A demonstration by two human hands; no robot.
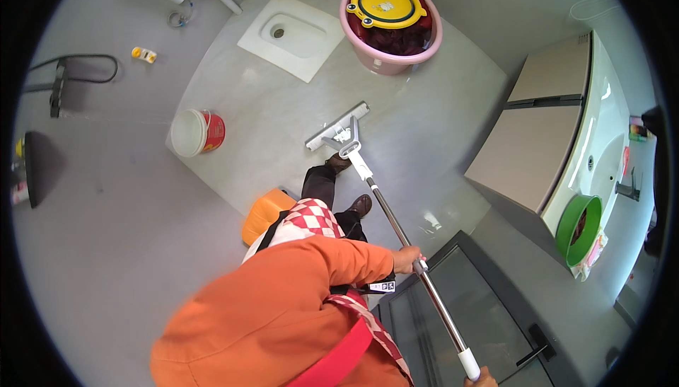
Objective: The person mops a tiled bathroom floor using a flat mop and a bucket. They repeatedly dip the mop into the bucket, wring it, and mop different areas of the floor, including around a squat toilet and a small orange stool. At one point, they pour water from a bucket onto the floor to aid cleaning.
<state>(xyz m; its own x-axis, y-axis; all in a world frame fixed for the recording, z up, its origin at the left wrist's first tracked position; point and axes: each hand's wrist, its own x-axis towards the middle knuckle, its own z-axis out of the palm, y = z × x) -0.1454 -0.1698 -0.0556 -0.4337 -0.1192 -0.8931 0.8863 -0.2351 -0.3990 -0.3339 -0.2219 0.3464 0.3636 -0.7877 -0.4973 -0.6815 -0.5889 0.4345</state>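
A long-handled floor squeegee (338, 126) slants across the view, its wide grey and white head on the pale floor. My left hand (407, 260) is closed round the metal pole near a white collar. At the lower edge my right hand (483, 378) is closed at the white top end of the pole, partly cut off by the frame. Just beyond my dark shoe (339, 163) lies the squeegee's head. Ahead of it a white squat toilet (290, 37) is set in the floor.
A pink tub (390, 64) of dark red cloth bears a yellow basin (385, 5). A red and white bucket (198, 133) stands left, an orange container (267, 223) behind my legs. On the right are a vanity cabinet (527, 150) with a green basin (578, 231) and a grey door (467, 309).
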